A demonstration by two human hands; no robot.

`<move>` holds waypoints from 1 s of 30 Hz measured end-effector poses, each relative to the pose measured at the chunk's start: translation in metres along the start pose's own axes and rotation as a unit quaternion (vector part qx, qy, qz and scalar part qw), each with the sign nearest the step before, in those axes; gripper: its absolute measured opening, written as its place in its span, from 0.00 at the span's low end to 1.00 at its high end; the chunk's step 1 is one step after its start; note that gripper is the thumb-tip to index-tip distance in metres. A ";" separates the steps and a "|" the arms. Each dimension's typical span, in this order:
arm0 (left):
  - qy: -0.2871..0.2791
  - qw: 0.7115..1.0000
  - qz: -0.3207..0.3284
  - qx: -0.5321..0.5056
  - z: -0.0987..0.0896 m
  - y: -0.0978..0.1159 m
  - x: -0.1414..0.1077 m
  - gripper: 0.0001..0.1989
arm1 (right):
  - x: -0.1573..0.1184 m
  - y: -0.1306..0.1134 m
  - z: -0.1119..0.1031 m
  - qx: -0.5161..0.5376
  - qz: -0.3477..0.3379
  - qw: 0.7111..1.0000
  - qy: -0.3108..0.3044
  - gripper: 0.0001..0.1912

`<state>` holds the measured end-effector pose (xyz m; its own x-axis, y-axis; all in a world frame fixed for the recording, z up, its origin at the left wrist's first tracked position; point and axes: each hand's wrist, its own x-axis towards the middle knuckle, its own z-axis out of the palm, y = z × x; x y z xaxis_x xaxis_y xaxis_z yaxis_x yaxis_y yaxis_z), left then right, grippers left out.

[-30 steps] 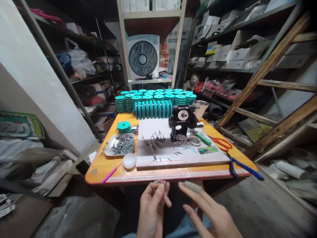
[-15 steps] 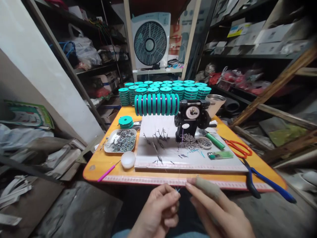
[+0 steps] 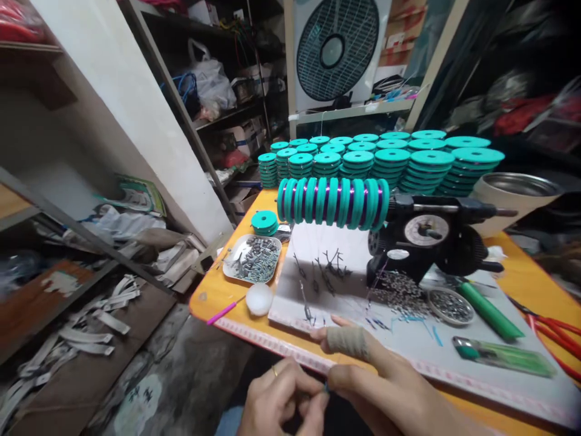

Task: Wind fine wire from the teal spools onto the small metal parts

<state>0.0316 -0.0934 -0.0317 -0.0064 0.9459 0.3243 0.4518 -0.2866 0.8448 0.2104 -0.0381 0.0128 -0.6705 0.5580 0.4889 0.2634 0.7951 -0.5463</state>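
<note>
My left hand (image 3: 284,396) is closed in a pinch below the table's front edge, a ring on one finger. A tiny bit of blue thread (image 3: 325,387) shows at its fingertips. My right hand (image 3: 381,375) meets it there, one finger pressed at the thread and its thumb hidden. The right hand's wrapped finger (image 3: 347,342) stretches out over the table edge. Beyond the hands, dark fishing sinkers with wire stems (image 3: 331,275) lie on a white board (image 3: 295,303). Behind them, a row of teal line spools (image 3: 333,203) sits on a black winding machine (image 3: 413,242).
At left are a tray of metal pieces (image 3: 252,275), a white round container (image 3: 258,300) and a pink-handled tool (image 3: 222,312). A dish of small beads (image 3: 450,306), a green tube (image 3: 490,312) and a green box cutter (image 3: 503,356) lie right. Stacked teal spools (image 3: 358,158) stand behind.
The view has turned left and come closer to the table. My right hand has moved in against my left fingertips, where it stood slightly apart before.
</note>
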 end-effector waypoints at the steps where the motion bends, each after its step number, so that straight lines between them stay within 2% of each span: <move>1: -0.020 0.999 0.033 0.020 -0.004 0.000 0.002 0.06 | 0.001 -0.002 0.004 0.019 0.015 1.000 -0.015 0.09; 5: -0.066 0.986 0.139 0.066 -0.015 -0.002 0.010 0.07 | -0.001 -0.010 0.019 0.002 0.082 0.996 -0.035 0.09; 9: -0.031 0.969 0.220 0.106 -0.018 -0.005 0.016 0.06 | 0.003 -0.019 0.024 -0.044 0.145 0.988 0.022 0.08; 12: 0.012 0.938 0.310 0.156 -0.018 -0.008 0.017 0.08 | 0.010 -0.025 0.025 -0.105 0.168 0.979 0.046 0.09; 14: 0.015 0.913 0.374 0.162 -0.018 -0.011 0.017 0.10 | 0.013 -0.027 0.027 -0.145 0.178 0.972 0.047 0.09; 15: 0.006 0.911 0.384 0.147 -0.017 -0.012 0.016 0.10 | 0.013 -0.028 0.029 -0.155 0.177 0.971 0.049 0.09; 16: -0.009 0.923 0.366 0.117 -0.016 -0.013 0.014 0.09 | 0.012 -0.029 0.031 -0.160 0.172 0.970 0.060 0.09; 17: -0.030 0.947 0.312 0.069 -0.014 -0.014 0.013 0.07 | 0.009 -0.031 0.033 -0.165 0.163 0.969 0.085 0.09; 18: -0.056 0.973 0.225 0.000 -0.012 -0.016 0.011 0.05 | 0.005 -0.033 0.036 -0.175 0.153 0.965 0.125 0.09; 19: -0.082 0.986 0.115 -0.087 -0.009 -0.017 0.009 0.04 | -0.001 -0.036 0.040 -0.188 0.145 0.955 0.178 0.09; 20: -0.105 0.977 -0.004 -0.184 -0.005 -0.018 0.007 0.05 | -0.007 -0.038 0.044 -0.200 0.146 0.942 0.226 0.09; 21: -0.120 0.946 -0.111 -0.278 -0.002 -0.019 0.005 0.07 | -0.014 -0.041 0.048 -0.206 0.158 0.930 0.259 0.09; 22: -0.129 0.903 -0.192 -0.362 0.002 -0.019 0.003 0.08 | -0.021 -0.043 0.052 -0.200 0.180 0.925 0.269 0.07; 23: -0.133 0.860 -0.244 -0.428 0.005 -0.020 0.002 0.10 | -0.027 -0.045 0.056 -0.179 0.210 0.927 0.254 0.06; 24: -0.132 0.827 -0.272 -0.474 0.008 -0.021 0.001 0.12 | -0.032 -0.046 0.060 -0.150 0.239 0.931 0.231 0.05; 26: -0.121 0.798 -0.285 -0.518 0.011 -0.021 -0.001 0.13 | -0.037 -0.046 0.067 -0.097 0.281 0.936 0.189 0.03; 28: -0.108 0.797 -0.284 -0.522 0.013 -0.021 -0.001 0.13 | -0.038 -0.046 0.072 -0.075 0.289 0.936 0.189 0.03; 30: -0.103 0.812 -0.277 -0.503 0.012 -0.021 -0.002 0.11 | -0.037 -0.045 0.074 -0.079 0.271 0.938 0.202 0.04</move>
<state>0.0331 -0.0870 -0.0552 0.2363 0.9477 -0.2146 -0.5284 0.3106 0.7901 0.1717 -0.1119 -0.0315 -0.0994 0.9091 0.4045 0.6106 0.3767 -0.6966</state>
